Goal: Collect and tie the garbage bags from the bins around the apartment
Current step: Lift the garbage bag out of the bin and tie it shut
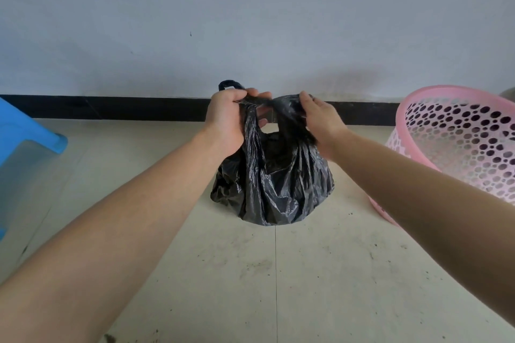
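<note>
Left: open floor (125, 153) between the blue stool (25, 136) and the black bag (273, 175).
Right: the pink basket (457, 145) stands near the bag, leaving a narrow gap.
Behind: the wall (250, 22) closes off the far side.
Front: floor open, crossed by both forearms.

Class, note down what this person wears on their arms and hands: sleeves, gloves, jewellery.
Nothing shows: the left hand and right hand are gloveless; the left forearm and right forearm are bare to the frame edge, with no sleeve, watch or bracelet.
</note>
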`<state>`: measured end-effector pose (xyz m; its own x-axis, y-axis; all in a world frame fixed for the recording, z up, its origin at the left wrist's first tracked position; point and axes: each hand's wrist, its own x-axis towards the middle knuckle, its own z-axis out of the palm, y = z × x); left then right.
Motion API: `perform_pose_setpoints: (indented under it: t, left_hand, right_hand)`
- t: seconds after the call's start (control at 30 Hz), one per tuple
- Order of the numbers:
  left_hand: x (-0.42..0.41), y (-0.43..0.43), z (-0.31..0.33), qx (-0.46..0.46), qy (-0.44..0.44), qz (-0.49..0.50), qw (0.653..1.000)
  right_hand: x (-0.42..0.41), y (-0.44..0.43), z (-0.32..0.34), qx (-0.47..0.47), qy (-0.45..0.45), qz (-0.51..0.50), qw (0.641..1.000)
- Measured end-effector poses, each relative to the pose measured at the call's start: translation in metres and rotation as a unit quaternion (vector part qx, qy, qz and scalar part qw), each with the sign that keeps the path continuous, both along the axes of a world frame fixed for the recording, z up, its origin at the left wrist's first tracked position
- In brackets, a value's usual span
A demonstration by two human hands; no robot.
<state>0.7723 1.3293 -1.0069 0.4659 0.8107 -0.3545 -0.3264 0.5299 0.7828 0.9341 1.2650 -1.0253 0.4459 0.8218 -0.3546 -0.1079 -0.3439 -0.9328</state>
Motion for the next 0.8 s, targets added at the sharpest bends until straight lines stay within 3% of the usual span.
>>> perform_pose_setpoints:
  t: [0.13,0.27,0.37,0.47,0.53,0.67,0.8]
  left_hand:
    - [0.003,0.006,0.002,-0.044,-0.031,0.09,0.994]
    - [-0.016,0.021,0.004,-0.091,-0.097,0.193,0.972]
    - [-0.015,0.019,0.001,-0.107,-0.101,0.228,0.962]
    - [-0.008,0.015,-0.004,-0.08,-0.019,0.218,0.972]
    - [-0.005,0.013,-0.009,-0.046,0.046,0.196,0.979]
    - [-0.008,0.009,-0.033,0.0,0.151,0.166,0.974]
    - [-0.03,0.029,-0.058,0.094,0.301,0.201,0.928]
  right_hand:
    - [0.026,0.005,-0.007,-0.038,-0.046,-0.126,0.99]
    - [0.054,-0.007,-0.02,-0.05,-0.011,-0.199,0.979]
    - [0.053,-0.003,-0.016,-0.008,0.09,-0.26,0.961]
    - [0.047,0.01,0.003,0.137,0.269,-0.255,0.919]
    - [0.043,0.017,0.011,0.186,0.348,-0.25,0.884]
    - [0.04,0.021,0.002,0.122,0.314,-0.256,0.906]
    - [0.052,0.012,-0.014,0.03,0.219,-0.279,0.934]
